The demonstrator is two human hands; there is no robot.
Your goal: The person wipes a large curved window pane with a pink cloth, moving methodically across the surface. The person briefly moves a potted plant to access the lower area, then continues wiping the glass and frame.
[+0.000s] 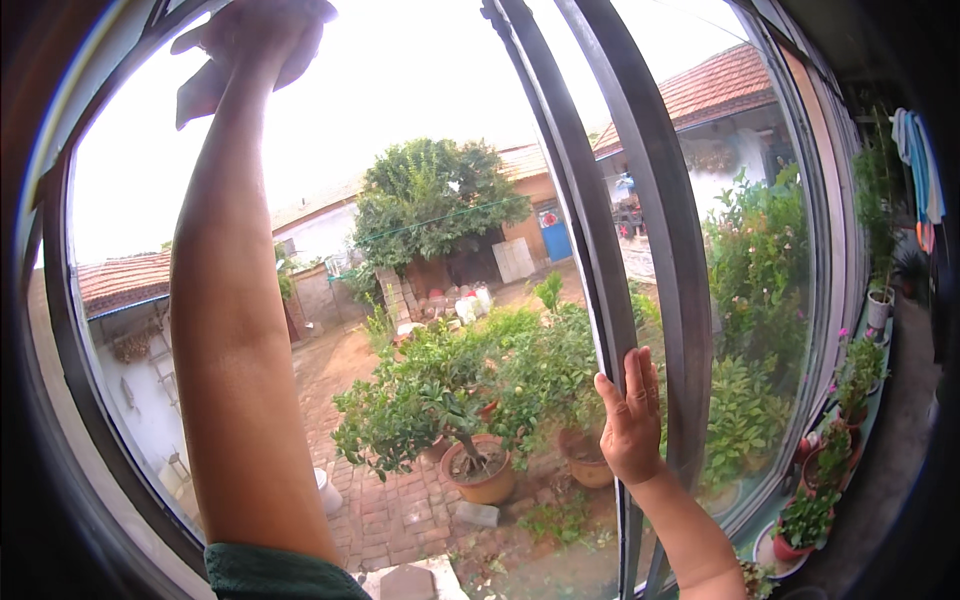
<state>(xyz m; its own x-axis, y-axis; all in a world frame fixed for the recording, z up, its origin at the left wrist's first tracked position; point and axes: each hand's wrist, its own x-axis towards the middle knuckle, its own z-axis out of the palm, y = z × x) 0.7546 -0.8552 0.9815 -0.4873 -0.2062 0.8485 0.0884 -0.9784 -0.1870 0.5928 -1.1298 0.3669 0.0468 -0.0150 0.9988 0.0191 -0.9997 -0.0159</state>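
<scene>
My left hand (259, 37) reaches up to the top left of the window, on a raised bare arm with a dark green sleeve. A greyish piece, apparently a cloth (199, 96), sticks out from under it; glare blurs its outline. My right hand (634, 424) is lower right, on the dark upright stile (600, 247) of a window sash. Its thumb lies along the stile's left edge and its fingers point up along the other side. Behind that stile runs a second dark upright (667, 225). The large pane (435, 97) spans the area between my hands.
Potted plants (806, 517) line a ledge at the right, inside the glass. Towels (919, 161) hang farther up. Outside are a brick-paved yard (397, 517), a small tree in a clay pot (480, 476), a large leafy tree (439, 199) and tiled-roof buildings (716, 82).
</scene>
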